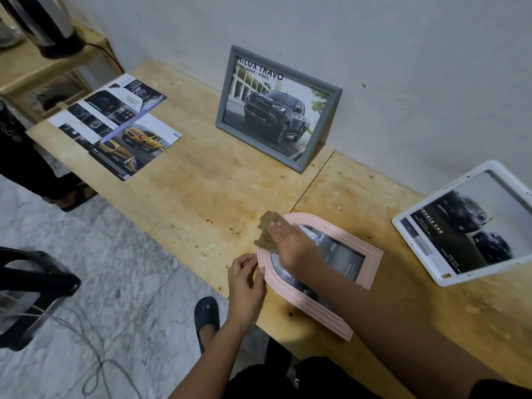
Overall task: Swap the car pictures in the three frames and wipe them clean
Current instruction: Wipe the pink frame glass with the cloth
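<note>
Picture in grey frame (259, 148): "HILUX TRAVO", beneath it "PRERUNNER / 4TREX"; truck grille (256, 102) reads "TOYOTA". Picture in white frame (417, 253): "DOUBLE CAB". Picture in pink frame (345, 236): "TOYOTA". Print on the brochures (115, 125): illegible.

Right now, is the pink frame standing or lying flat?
Lying flat: the pink frame rests face up on the table, right hand pressing a cloth onto it, left hand holding its edge.

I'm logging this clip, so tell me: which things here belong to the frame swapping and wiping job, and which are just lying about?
Job: pink frame, grey frame, white frame, cloth under the right hand, loose car pictures, left hand gripping the pink frame.
Lying about: flask, side shelf, black stool.
</note>
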`<move>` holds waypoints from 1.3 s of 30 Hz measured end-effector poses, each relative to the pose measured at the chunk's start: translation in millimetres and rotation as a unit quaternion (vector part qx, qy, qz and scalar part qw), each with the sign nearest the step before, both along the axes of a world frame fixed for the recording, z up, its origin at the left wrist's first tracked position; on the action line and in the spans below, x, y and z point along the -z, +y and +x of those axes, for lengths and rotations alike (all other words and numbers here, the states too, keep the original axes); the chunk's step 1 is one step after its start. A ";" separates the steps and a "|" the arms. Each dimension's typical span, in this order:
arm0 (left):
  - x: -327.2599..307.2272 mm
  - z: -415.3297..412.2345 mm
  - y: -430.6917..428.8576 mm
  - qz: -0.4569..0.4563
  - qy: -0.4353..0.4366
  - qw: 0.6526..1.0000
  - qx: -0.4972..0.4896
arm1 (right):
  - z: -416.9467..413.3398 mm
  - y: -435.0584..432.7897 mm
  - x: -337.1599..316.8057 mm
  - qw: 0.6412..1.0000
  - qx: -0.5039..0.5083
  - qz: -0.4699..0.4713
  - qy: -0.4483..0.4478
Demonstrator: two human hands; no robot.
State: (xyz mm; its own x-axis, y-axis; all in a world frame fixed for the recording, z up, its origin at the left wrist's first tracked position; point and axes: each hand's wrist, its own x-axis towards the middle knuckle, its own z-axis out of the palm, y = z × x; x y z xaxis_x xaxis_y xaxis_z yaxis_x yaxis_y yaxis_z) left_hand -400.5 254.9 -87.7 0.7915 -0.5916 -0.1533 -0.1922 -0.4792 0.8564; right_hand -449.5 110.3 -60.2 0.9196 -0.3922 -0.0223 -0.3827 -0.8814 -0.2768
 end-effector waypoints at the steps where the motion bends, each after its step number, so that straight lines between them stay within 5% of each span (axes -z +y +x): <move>1: -0.3 -0.7 -0.1 0.004 -0.001 1.000 0.000 | 1.6 -9.1 -0.7 0.999 0.006 -0.004 0.035; 4: 0.1 -0.2 0.8 0.008 -0.001 1.000 -0.002 | 0.3 -22.8 0.4 0.994 0.017 0.019 0.109; 15: 4.5 11.8 -11.4 0.120 -0.144 0.973 0.136 | 2.0 -15.7 6.1 0.998 -0.050 -0.018 -0.014; 21: 8.7 23.2 -20.0 0.155 -0.198 0.945 0.209 | 1.5 -27.1 8.3 0.996 -0.081 -0.017 0.009; 39: 10.3 21.7 -23.6 0.214 -0.243 0.915 0.240 | -4.8 -54.4 15.2 0.996 -0.061 0.020 0.066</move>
State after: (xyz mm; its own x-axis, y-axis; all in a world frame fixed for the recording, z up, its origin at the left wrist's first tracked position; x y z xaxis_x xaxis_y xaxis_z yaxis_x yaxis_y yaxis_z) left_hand -378.8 231.3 -98.1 0.4920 -0.8574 -0.1507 -0.7771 -0.5106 0.3680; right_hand -454.3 55.9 -75.4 0.9483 -0.2751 -0.1584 -0.3094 -0.9127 -0.2669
